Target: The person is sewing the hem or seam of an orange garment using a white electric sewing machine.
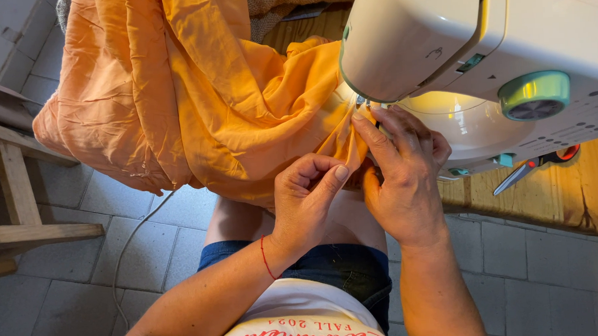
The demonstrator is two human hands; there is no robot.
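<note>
A large orange cloth [177,93] hangs from the sewing table to the left and bunches up under the head of a white sewing machine [480,42]. My left hand [307,197] pinches a fold of the cloth's near edge between thumb and fingers. My right hand [398,171] rests on the cloth right below the needle area, fingers spread and pressing the fabric down beside the presser foot. The needle itself is hidden behind my fingers and the machine head.
Scissors with red handles [544,163] lie on the wooden table [565,198] to the right of the machine. A wooden frame [15,198] stands at the left. A thin cable [132,240] trails over the grey tiled floor [547,265].
</note>
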